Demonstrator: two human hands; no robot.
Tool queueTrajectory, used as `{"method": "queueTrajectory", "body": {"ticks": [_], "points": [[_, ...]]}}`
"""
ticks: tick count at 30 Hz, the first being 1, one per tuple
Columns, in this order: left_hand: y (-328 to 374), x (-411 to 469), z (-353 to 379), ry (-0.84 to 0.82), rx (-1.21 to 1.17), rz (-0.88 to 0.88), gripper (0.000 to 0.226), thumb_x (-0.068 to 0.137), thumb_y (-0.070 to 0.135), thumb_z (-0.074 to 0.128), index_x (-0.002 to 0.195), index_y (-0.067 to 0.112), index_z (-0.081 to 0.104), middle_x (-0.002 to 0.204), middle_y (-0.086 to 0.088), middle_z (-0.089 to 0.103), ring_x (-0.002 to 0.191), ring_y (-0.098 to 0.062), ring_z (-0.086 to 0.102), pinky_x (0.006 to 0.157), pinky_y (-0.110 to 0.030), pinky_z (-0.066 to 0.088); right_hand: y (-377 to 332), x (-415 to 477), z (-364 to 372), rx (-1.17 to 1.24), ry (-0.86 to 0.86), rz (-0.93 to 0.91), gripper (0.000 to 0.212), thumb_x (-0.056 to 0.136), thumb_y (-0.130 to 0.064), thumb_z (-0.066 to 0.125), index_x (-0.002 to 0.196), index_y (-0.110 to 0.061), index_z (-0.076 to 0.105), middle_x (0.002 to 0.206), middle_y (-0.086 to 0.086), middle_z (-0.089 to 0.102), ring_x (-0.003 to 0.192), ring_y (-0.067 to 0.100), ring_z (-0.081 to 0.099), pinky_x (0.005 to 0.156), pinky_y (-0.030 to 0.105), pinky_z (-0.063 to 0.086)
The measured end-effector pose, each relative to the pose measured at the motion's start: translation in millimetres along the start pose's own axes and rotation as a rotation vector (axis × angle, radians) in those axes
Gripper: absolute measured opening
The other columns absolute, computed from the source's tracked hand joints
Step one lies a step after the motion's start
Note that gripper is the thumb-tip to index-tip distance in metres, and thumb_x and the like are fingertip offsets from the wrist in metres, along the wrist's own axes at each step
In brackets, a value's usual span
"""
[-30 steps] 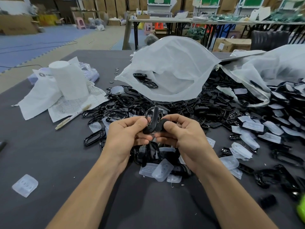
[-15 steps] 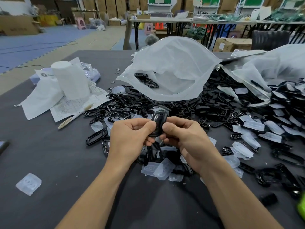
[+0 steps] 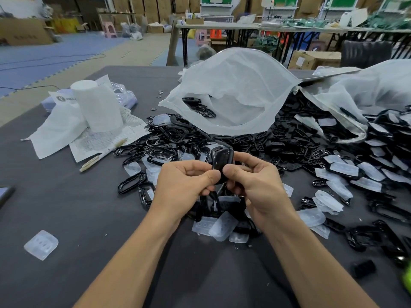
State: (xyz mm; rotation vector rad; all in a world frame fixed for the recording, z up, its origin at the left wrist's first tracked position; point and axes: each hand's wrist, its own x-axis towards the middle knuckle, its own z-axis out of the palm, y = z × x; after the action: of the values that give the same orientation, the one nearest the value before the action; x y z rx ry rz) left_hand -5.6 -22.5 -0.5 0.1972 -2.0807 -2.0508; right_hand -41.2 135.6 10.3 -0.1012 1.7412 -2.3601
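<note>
While both hands meet over the middle of the tabletop [image 3: 66,218], piece in hand: a glossy black shell [image 3: 223,162], oval, held upright and clear of the surface, on the near-edge side of the loose pile.
Left hand [image 3: 184,182]: curled round the shell's lower left side, thumb tip pressed on its face.
Right hand [image 3: 255,185]: pinching the shell's right side, thumb tip on the front just beside the other thumb, fingers wrapped behind.
Weight: light by the look of it, thin moulded plastic; fingertips alone should carry it.
Stiffness: probably rigid, with a little give at the rim; a hard twist would more likely crack it than bend it.
Surface: smooth and shiny, so likely slippery; scratches are the risk.
Where to hold: along the long edges, thumbs on the face only to press, no squeeze on the thin rim.
Step in hand: seemingly pressing parts together or checking a fit; whatever sits behind the shell is hidden by the fingers.
Black frames [image 3: 162,152]: heaped from the middle toward the right edge.
Clear pads [image 3: 222,226]: several touching, just nearer than the hands; one lies alone toward the near left corner.
Mesh bag [image 3: 233,85]: mouth open, on the far side of the heap, a few frames inside.
White roll [image 3: 97,107]: upright near the left edge, on papers.
</note>
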Motion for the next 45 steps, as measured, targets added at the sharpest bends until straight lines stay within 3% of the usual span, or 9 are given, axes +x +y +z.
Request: {"method": "queueTrajectory", "body": {"ticks": [9, 14, 21, 24, 29, 34, 37, 40, 45], "points": [[2.9, -6.1, 7.7, 0.051, 0.225, 0.065, 0.012, 0.082, 0.027, 0.086, 0.079, 0.037, 0.080, 0.064, -0.001, 0.076, 0.062, -0.022, 0.075, 0.068, -0.042, 0.065, 4.1, 2.2, -0.9, 0.155, 0.045, 0.080, 0.024, 0.084, 0.011, 0.072, 0.086, -0.013, 0.077, 0.066, 0.004, 0.069, 0.039, 0.010, 0.045, 0.040, 0.019, 0.040], [6.6, -12.0, 13.4, 0.262, 0.352, 0.191, 0.012, 0.074, 0.035, 0.086, 0.069, 0.035, 0.076, 0.064, 0.019, 0.072, 0.059, -0.001, 0.069, 0.060, -0.019, 0.056, 3.6, 0.3, 0.8, -0.054, 0.070, -0.019, 0.019, 0.086, 0.000, 0.077, 0.079, -0.017, 0.079, 0.070, 0.004, 0.072, 0.051, 0.012, 0.057, 0.049, 0.021, 0.045], [-0.1, -17.0, 10.4, 0.463, 0.992, 0.774, 0.017, 0.070, 0.018, 0.092, 0.071, 0.024, 0.077, 0.063, 0.007, 0.070, 0.055, -0.018, 0.067, 0.046, -0.027, 0.045, 7.2, -7.9, 12.1, -0.266, 0.070, -0.172, 0.024, 0.082, -0.042, 0.083, 0.088, -0.020, 0.076, 0.074, 0.009, 0.077, 0.065, 0.025, 0.074, 0.061, 0.039, 0.063], [0.5, -16.2, 11.3, 0.432, 0.976, 0.883, 0.020, 0.065, 0.009, 0.091, 0.071, 0.025, 0.081, 0.077, 0.010, 0.078, 0.068, -0.016, 0.074, 0.051, -0.028, 0.054, 7.9, -5.7, 10.6, -0.330, 0.114, -0.179, 0.005, 0.088, -0.018, 0.078, 0.084, -0.022, 0.077, 0.071, 0.008, 0.077, 0.063, 0.023, 0.075, 0.062, 0.041, 0.063], [10.8, -17.5, 9.1, 0.251, 0.651, 0.334, 0.032, 0.070, 0.047, 0.081, 0.102, 0.049, 0.077, 0.102, 0.035, 0.073, 0.094, 0.007, 0.068, 0.086, -0.013, 0.050, 8.0, 0.0, 4.0, -0.462, 0.114, -0.243, 0.023, 0.089, -0.004, 0.070, 0.091, -0.026, 0.077, 0.074, 0.005, 0.077, 0.063, 0.027, 0.072, 0.067, 0.044, 0.062], [14.8, -9.4, 2.8, 0.022, 0.354, 0.047, 0.033, 0.084, 0.016, 0.081, 0.084, 0.050, 0.080, 0.073, 0.017, 0.077, 0.069, -0.001, 0.075, 0.062, -0.021, 0.055, 8.9, 0.2, 0.0, -0.531, 0.050, -0.248, 0.021, 0.086, -0.014, 0.072, 0.094, -0.034, 0.076, 0.073, 0.001, 0.076, 0.067, 0.021, 0.075, 0.070, 0.044, 0.064], [13.7, -8.3, 4.0, 0.118, 0.374, 0.062, 0.045, 0.080, 0.017, 0.083, 0.072, 0.061, 0.074, 0.066, 0.022, 0.074, 0.065, 0.005, 0.072, 0.059, -0.014, 0.055, 12.8, -0.3, 3.7, -0.676, 0.106, -0.310, 0.014, 0.090, -0.022, 0.075, 0.088, -0.036, 0.074, 0.066, -0.007, 0.074, 0.058, 0.008, 0.071, 0.059, 0.027, 0.060], [16.8, -3.2, -8.0, 0.314, 0.392, 0.072, 0.053, 0.077, 0.022, 0.083, 0.062, 0.070, 0.065, 0.061, 0.028, 0.069, 0.059, 0.007, 0.068, 0.056, -0.011, 0.051, 13.7, -2.4, 6.8, -0.719, 0.169, -0.300, 0.012, 0.095, -0.033, 0.069, 0.085, -0.037, 0.074, 0.068, -0.014, 0.074, 0.060, 0.009, 0.071, 0.063, 0.034, 0.061], [16.7, 15.6, -53.6, 0.667, -0.082, -0.074, 0.025, 0.076, 0.002, 0.083, 0.069, 0.025, 0.077, 0.061, 0.001, 0.075, 0.053, -0.012, 0.071, 0.055, -0.026, 0.054, 10.6, 14.9, 22.6, -0.976, 0.124, -0.349, 0.010, 0.094, -0.023, 0.070, 0.095, -0.030, 0.078, 0.076, -0.016, 0.072, 0.072, 0.002, 0.066, 0.068, 0.016, 0.052]]}}
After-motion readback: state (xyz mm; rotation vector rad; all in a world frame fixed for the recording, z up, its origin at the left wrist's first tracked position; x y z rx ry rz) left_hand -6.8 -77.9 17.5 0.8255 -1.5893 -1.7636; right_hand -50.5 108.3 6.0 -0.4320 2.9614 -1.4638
